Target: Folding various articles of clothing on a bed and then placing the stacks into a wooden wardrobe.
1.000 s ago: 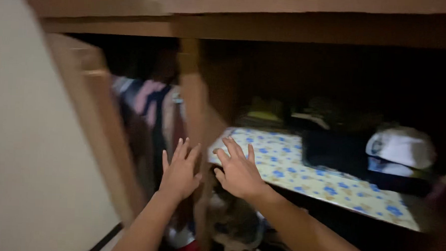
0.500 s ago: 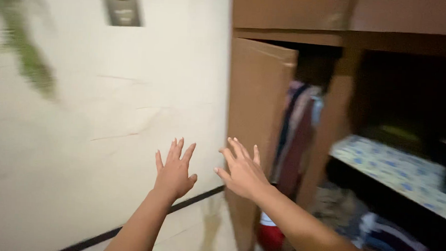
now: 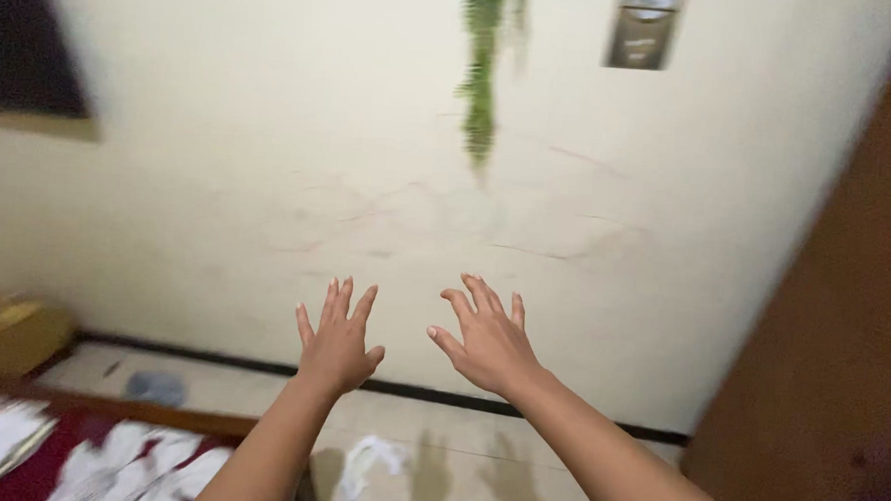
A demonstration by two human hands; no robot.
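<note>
In the head view, your only view, both of your hands are raised in the middle of the frame with the backs toward you. Your left hand (image 3: 338, 341) sits just left of centre, fingers spread wide and holding nothing. Your right hand (image 3: 489, 341) is just beside it to the right, also splayed wide and empty; the two hands are near each other but not touching. Neither hand touches anything: what lies nearest behind them is the cream wall (image 3: 269, 173), which fills most of the frame, and you cannot tell from this view how close your palms are to it.

As for progress, nothing is gripped, lifted or placed, so no handling step shows as done here; with bare, open hands, I judge any grasp is still ahead of you.

Counting what shows: two hands, one hanging green plant (image 3: 483, 72) at upper centre, one grey wall fixture (image 3: 640, 29) at upper right, one dark window or frame (image 3: 24, 47) at upper left, and one brown wooden cabinet side (image 3: 843, 318) along the right edge. At lower left lies a red cloth with white patterning (image 3: 76, 460), blurred, and one white crumpled thing (image 3: 366, 462) lies on the tiled floor (image 3: 477, 447) at lower centre.
</note>
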